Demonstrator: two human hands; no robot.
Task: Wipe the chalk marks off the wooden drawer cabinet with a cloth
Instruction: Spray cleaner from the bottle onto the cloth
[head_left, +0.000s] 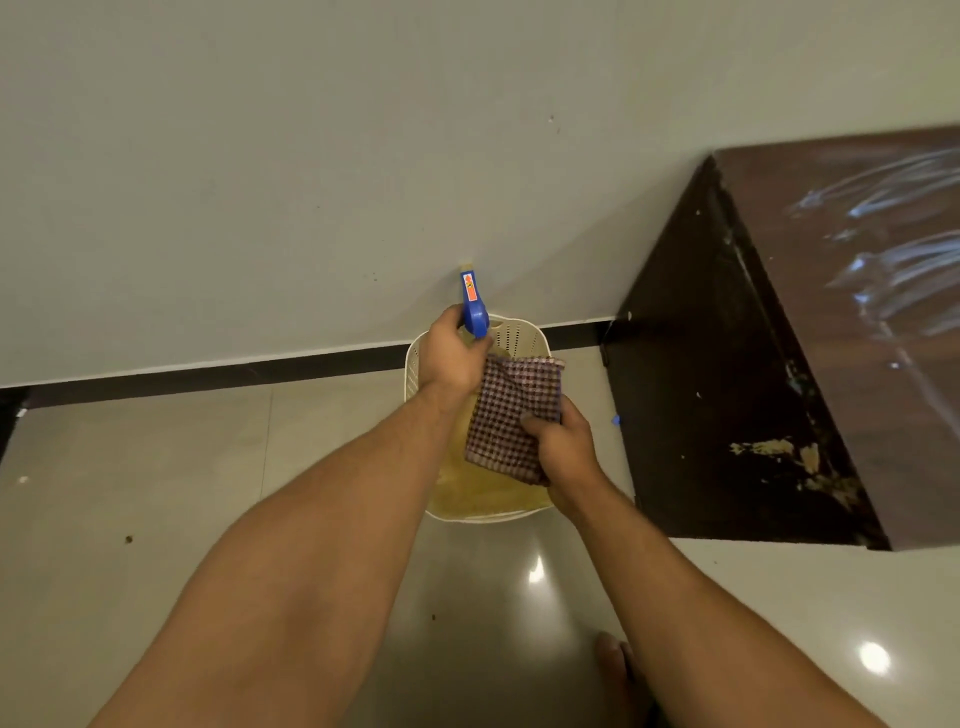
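The cloth (511, 415), checked in dark red and white, hangs over the basket (415, 364), pinched at its lower right edge by the right hand (563, 447), whose fingers are curled and closed on the fabric. Its upper left corner touches the left hand (452, 358). That hand is wrapped around a spray bottle (474, 306) with a blue trigger head and an orange label, fingers closed on the neck, also above the basket; the nozzle points up toward the wall (260, 182). The bottle's body is hidden behind the hand and cloth.

The basket is cream plastic with perforated sides and stands on the floor (156, 467) right against the wall's dark skirting. Something yellowish lies inside it; what it is cannot be told.

The cabinet (753, 364), dark brown wood, stands to the right of the basket, well apart from the cloth and both hands. White chalk marks (883, 249) streak its top surface in curved strokes. Its side facing the basket shows chipped, pale patches near the lower edge.

A bare foot (613, 660) rests on the glossy tiles nearer the camera than the basket, below the right forearm.
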